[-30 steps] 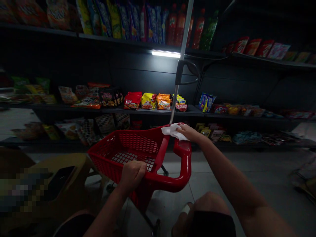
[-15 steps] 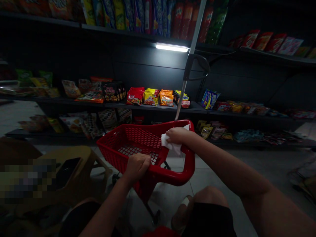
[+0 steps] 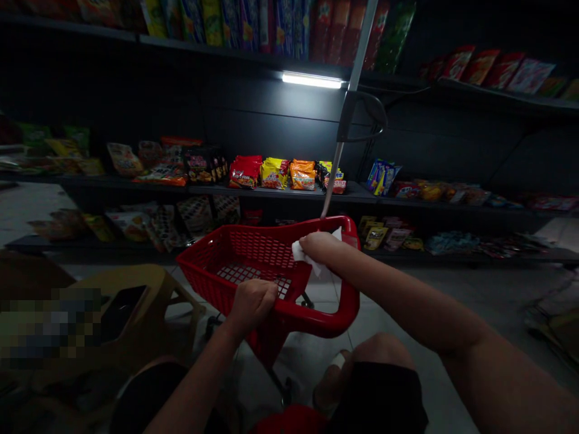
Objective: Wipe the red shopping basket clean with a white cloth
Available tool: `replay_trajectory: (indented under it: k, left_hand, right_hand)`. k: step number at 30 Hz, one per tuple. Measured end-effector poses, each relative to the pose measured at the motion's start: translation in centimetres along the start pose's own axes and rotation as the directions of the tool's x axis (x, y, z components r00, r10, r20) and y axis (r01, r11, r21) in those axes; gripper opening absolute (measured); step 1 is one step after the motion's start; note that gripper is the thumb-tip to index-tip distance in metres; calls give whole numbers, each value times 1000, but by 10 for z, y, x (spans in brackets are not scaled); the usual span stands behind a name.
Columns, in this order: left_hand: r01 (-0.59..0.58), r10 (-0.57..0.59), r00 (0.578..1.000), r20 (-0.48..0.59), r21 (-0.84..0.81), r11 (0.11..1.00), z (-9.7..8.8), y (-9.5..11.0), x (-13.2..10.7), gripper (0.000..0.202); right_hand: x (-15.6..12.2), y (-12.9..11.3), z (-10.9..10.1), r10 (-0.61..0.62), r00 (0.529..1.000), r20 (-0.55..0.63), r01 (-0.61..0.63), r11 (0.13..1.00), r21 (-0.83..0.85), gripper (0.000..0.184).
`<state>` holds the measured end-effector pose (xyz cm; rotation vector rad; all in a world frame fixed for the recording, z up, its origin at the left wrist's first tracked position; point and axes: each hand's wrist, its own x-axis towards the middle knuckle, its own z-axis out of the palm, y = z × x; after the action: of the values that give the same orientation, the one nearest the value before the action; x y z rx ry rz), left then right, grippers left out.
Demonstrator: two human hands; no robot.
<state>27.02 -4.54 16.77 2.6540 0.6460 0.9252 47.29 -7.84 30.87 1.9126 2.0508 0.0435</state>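
A red plastic shopping cart (image 3: pixel 212 288) with a slatted basket stands before my knees, its looped handle toward me on the right. My left hand (image 3: pixel 254 301) is closed around the near rim of the cart, where the basket meets the handle. In my right hand (image 3: pixel 323 246) a crumpled white tissue (image 3: pixel 312 263) is gripped at the far side of the handle loop, close to the red frame. Part of the tissue hangs below my fingers. A grey metal pole (image 3: pixel 357 60) with a dark looped grip (image 3: pixel 362 117) rises from the cart's far side.
Dark shelves (image 3: pixel 271 193) across the front carry snack packets (image 3: pixel 274 173) and bottles (image 3: pixel 339 30). A tan stool (image 3: pixel 154 280) at the left bears a phone (image 3: pixel 123 310) beside a blurred-out patch. A lit tube lamp (image 3: pixel 312 79) hangs under the upper shelf.
My right hand and the tissue have shifted slightly left along the cart's far side. My left hand keeps its hold. The whole view has moved a little.
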Motion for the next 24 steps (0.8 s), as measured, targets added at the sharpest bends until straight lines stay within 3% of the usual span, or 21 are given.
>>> replay_trajectory:
  k: [2, 4, 8, 10, 13, 17, 20, 22, 24]
  left_hand:
    - [15, -15, 1000, 4, -6, 1000, 0, 2, 1, 44]
    - [28, -28, 1000, 12, -12, 1000, 0, 2, 1, 44]
    - [10, -10, 1000, 3, -26, 1000, 0, 0, -1, 45]
    - [-8, 7, 1000, -13, -30, 1000, -2, 0, -1, 45]
    - [-29, 28, 999, -17, -40, 999, -3, 2, -1, 45]
    - [-49, 48, 998, -26, -28, 998, -3, 2, -1, 43]
    - [-76, 76, 995, -62, -7, 997, -4, 2, -3, 44]
    - [-100, 99, 992, -77, -16, 995, -7, 3, -7, 43]
    - [-130, 126, 989, -71, -53, 990, -12, 3, -12, 43]
  right_hand:
    - [1, 0, -2, -14, 1000, 9, 15, 999, -45, 31]
    - [-14, -13, 3, -148, 989, -6, 147, 987, -71, 26]
    - [-53, -39, 13, -404, 910, -92, 402, 915, -40, 20]
    - [-55, -34, 11, -395, 916, -65, 399, 916, 45, 22]
    - [-36, -7, -1, -321, 944, 75, 305, 937, 170, 26]
    - [-17, 8, -13, -207, 968, 140, 198, 977, 76, 25]
    - [-19, -5, -10, -306, 946, 108, 306, 952, 23, 26]
    - [-16, -9, -5, -430, 898, 99, 423, 903, 80, 26]
    - [-4, 2, -1, -473, 870, 138, 449, 876, 174, 27]
